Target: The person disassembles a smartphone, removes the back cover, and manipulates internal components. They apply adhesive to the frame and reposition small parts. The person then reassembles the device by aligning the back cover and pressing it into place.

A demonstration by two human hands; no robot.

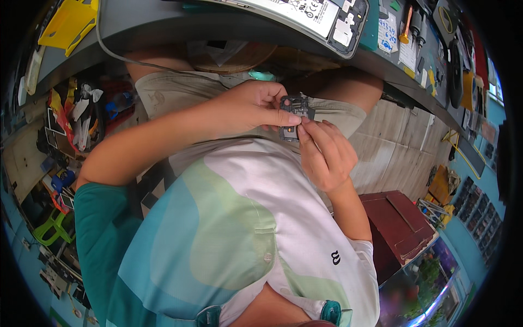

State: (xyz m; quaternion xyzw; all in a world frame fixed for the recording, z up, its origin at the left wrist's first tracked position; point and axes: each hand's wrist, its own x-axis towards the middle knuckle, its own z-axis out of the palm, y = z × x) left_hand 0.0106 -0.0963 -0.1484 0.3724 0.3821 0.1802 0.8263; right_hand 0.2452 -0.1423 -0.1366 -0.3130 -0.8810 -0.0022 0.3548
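Above my lap, my left hand (267, 109) grips a small dark plastic phone bracket (295, 103), a flat piece with cut-outs and a round opening near one corner. Its thumb lies across the face of the piece, and the other fingers are behind it. My right hand (328, 155) comes in from the right with thumb and forefinger pinched against the bracket, close to the left thumb tip. Whatever sits between those right fingertips, if anything, is too small or hidden to see.
An opened device with a white battery (310, 16) lies at the bench's front edge. A yellow plastic holder (68, 24) and a grey cable (106, 49) are at left. Screwdrivers (417, 24) lie at right. A dark red box (395, 223) stands beside me at right.
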